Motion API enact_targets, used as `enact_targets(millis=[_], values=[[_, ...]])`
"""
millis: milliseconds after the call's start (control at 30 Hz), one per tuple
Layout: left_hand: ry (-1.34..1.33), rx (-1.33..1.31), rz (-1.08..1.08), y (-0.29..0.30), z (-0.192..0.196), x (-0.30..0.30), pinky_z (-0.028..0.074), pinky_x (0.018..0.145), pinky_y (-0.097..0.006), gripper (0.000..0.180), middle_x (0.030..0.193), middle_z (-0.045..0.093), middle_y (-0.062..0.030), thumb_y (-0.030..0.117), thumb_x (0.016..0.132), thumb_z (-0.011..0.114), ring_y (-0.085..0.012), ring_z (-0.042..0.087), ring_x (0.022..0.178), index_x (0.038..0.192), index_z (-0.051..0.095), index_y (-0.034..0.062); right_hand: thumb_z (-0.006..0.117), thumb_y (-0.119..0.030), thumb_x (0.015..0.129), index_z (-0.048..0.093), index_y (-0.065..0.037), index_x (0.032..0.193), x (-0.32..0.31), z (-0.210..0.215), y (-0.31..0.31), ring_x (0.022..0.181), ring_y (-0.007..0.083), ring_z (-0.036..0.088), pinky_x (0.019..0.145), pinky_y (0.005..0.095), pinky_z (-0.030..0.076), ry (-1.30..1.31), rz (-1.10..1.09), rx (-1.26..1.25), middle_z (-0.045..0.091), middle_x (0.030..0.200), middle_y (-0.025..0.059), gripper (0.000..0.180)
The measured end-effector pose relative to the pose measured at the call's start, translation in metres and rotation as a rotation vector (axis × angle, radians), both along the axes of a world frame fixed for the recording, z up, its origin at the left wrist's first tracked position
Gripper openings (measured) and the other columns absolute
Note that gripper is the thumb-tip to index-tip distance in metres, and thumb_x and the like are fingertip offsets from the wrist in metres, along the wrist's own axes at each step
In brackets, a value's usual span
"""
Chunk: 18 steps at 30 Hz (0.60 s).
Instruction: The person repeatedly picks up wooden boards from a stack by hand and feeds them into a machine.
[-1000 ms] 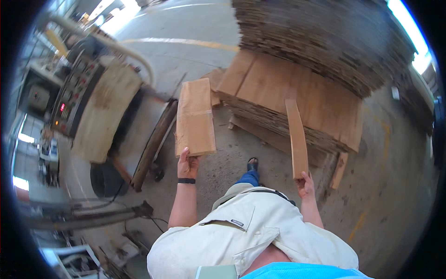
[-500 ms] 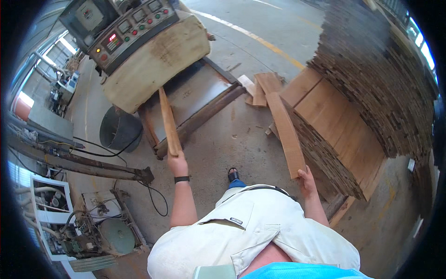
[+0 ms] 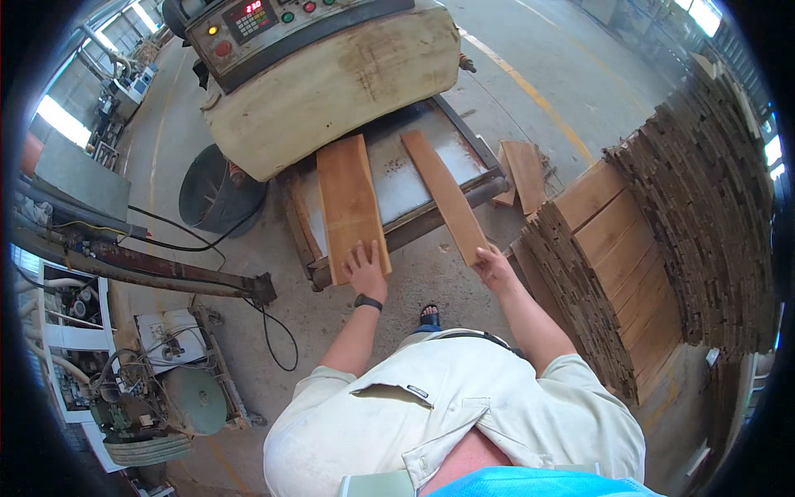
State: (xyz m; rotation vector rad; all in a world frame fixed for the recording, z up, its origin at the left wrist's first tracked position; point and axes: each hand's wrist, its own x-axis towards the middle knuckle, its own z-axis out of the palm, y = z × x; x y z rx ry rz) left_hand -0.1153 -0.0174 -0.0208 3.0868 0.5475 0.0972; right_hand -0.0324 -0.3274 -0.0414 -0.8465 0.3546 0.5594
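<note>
A wide brown wooden board lies flat on the machine's metal infeed table, its far end at the cream hood. My left hand rests on the near end of that board, fingers spread, palm down. In my right hand is the near end of a narrower wooden plank, pinched between thumb and fingers. The plank slants away over the right part of the table, apart from the wide board. Whether its far end touches the table I cannot tell.
The machine's cream hood and control panel stand ahead. To the right are tall stacks of boards, with loose offcuts beside them. A dark bin and a steel beam with cables are at left.
The left board has gone from edge-on in my grip to flat on the table, and my left fingers have spread. My right hand has swung its plank leftward from beside the stack to over the table.
</note>
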Motion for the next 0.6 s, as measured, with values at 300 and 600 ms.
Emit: enact_targets(millis=[300, 600], values=[[0.000, -0.172, -0.173, -0.009, 0.022, 0.020, 0.028, 0.107, -0.051, 0.072, 0.144, 0.031, -0.0117, 0.013, 0.074, 0.070, -0.0359, 0.028, 0.132, 0.139, 0.039, 0.0153, 0.062, -0.010, 0.085, 0.040, 0.000, 0.126, 0.060, -0.014, 0.039, 0.112, 0.0325, 0.050, 0.094, 0.0434, 0.044, 0.178, -0.128, -0.117, 0.051, 0.118, 0.0161, 0.048], [0.062, -0.144, -0.139, 0.017, 0.005, 0.035, 0.031, 0.106, -0.046, 0.054, 0.136, 0.042, -0.0093, 0.015, 0.076, 0.067, -0.0318, 0.037, 0.127, 0.127, 0.052, 0.0150, 0.061, -0.010, 0.086, 0.037, 0.003, 0.131, 0.118, 0.014, 0.071, 0.116, 0.0298, 0.049, 0.096, 0.0383, 0.044, 0.141, -0.026, 0.031, 0.049, 0.122, 0.0179, 0.053]])
